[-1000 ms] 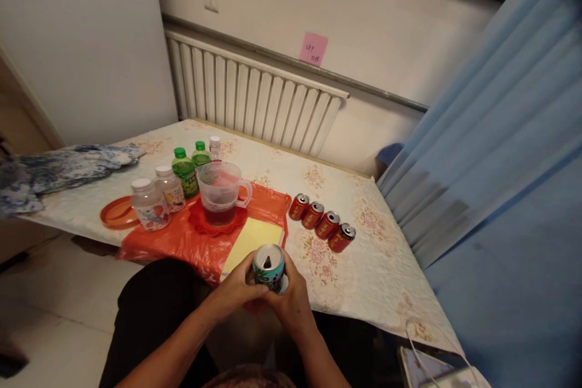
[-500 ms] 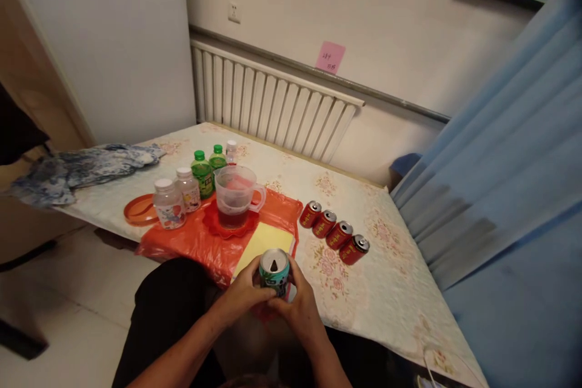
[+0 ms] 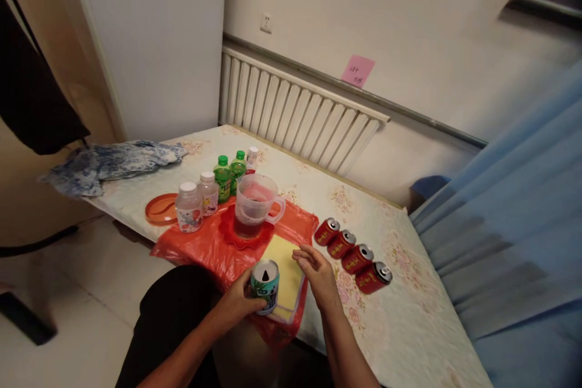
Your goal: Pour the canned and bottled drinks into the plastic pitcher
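My left hand [image 3: 239, 302] is wrapped round a green and teal can [image 3: 265, 287], its top opening facing up. Fingers apart and holding nothing, my right hand [image 3: 319, 274] hovers over the right side of a yellow sheet [image 3: 284, 267]. That sheet lies on red plastic [image 3: 200, 254]. Behind the can, a clear measuring jug [image 3: 253, 212] with dark liquid stands on a red scalloped dish [image 3: 231, 233]. To the right of my right hand, several red cans [image 3: 357, 259] stand in a slanting row.
Two white-capped jars [image 3: 189, 209], two green bottles [image 3: 222, 179] and a small clear bottle [image 3: 252, 159] stand left of and behind the jug. An orange lid [image 3: 159, 209] and a patterned cloth [image 3: 120, 163] lie at the left. Blue curtain [image 3: 509, 212] hangs at the right.
My right hand has let go of the green can and moved up and right, its fingers opening. The can stays in my left hand, slightly lower and left. The view has shifted left.
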The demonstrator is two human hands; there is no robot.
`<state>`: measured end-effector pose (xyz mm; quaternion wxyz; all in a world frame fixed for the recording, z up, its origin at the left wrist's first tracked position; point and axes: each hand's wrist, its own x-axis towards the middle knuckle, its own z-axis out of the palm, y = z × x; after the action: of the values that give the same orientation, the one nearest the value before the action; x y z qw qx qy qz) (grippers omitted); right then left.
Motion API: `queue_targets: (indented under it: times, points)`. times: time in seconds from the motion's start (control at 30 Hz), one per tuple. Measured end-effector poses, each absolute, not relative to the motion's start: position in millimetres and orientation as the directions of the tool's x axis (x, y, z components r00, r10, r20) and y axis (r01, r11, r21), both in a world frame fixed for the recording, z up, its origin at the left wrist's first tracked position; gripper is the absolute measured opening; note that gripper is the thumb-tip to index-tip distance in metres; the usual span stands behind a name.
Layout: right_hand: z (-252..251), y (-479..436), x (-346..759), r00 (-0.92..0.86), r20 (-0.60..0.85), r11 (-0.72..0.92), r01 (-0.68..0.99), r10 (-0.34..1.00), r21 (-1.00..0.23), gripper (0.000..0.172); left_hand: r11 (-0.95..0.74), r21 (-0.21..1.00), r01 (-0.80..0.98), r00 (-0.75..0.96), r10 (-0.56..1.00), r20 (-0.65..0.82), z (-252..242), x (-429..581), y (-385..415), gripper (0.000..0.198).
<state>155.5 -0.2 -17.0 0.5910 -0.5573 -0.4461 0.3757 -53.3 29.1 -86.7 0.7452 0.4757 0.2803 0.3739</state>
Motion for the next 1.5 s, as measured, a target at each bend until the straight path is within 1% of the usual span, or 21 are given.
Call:
queue_targets:
  times: [0.1, 0.23, 0.37, 0.47, 0.53, 0.67, 0.83, 1.03, 1.27, 1.37, 1.5]
  points:
    - [-11.5, 26.8, 152.6, 0.309, 0.104, 0.088, 0.064, 0.945, -0.994, 0.045, 0.315, 0.897, -0.311, 0.62, 0.782, -0.06, -93.1, -67.8, 39.4, 0.084]
    - [-8.7, 66.9, 148.7, 0.342, 0.147, 0.123, 0.09, 0.928, -0.988, 0.046, 0.349, 0.899, -0.265, 0.658, 0.747, -0.096, -96.3, -91.9, 50.9, 0.079]
    - [-9.8, 107.0, 142.8, 0.446, 0.244, 0.155, 0.225, 0.861, -0.962, 0.044, 0.398, 0.864, -0.307, 0.667, 0.738, -0.103, -104.2, -102.6, 60.4, 0.077]
    - [-12.9, 133.4, 138.2, 0.383, 0.267, 0.169, 0.271, 0.884, -0.948, 0.036, 0.426, 0.838, -0.342, 0.678, 0.729, -0.094, -113.5, -100.3, 65.8, 0.077]
    - [-15.9, 147.9, 135.1, 0.308, 0.256, 0.183, 0.248, 0.916, -0.951, 0.033, 0.439, 0.825, -0.355, 0.682, 0.725, -0.092, -118.7, -97.9, 68.0, 0.076]
    - [-20.1, 167.8, 126.7, 0.217, 0.231, 0.196, 0.172, 0.948, -0.965, 0.04, 0.476, 0.807, -0.349, 0.696, 0.708, -0.117, -123.8, -95.6, 70.6, 0.078]
    - [-19.2, 179.3, 106.6, 0.22, 0.224, 0.211, 0.082, 0.949, -0.974, 0.042, 0.488, 0.796, -0.358, 0.699, 0.705, -0.118, -125.2, -92.9, 72.2, 0.082]
    - [-3.4, 180.1, 87.8, 0.318, 0.26, 0.259, 0.045, 0.912, -0.965, 0.039, 0.467, 0.8, -0.377, 0.688, 0.72, -0.096, -126.3, -92.2, 70.0, 0.087]
    - [55.7, 140.1, 112.1, 0.389, 0.336, 0.328, 0.09, 0.858, -0.941, 0.043, 0.439, 0.831, -0.341, 0.695, 0.713, -0.092, -126.6, -94.6, 68.2, 0.082]
    - [81.2, 109.5, 127.4, 0.418, 0.324, 0.304, 0.116, 0.849, -0.946, 0.043, 0.439, 0.83, -0.344, 0.686, 0.721, -0.097, -126.7, -93.1, 67.2, 0.081]
    - [103.4, 61.2, 147.0, 0.441, 0.22, 0.184, 0.122, 0.87, -0.975, 0.042, 0.401, 0.848, -0.345, 0.654, 0.751, -0.089, -121.6, -91.6, 61.0, 0.083]
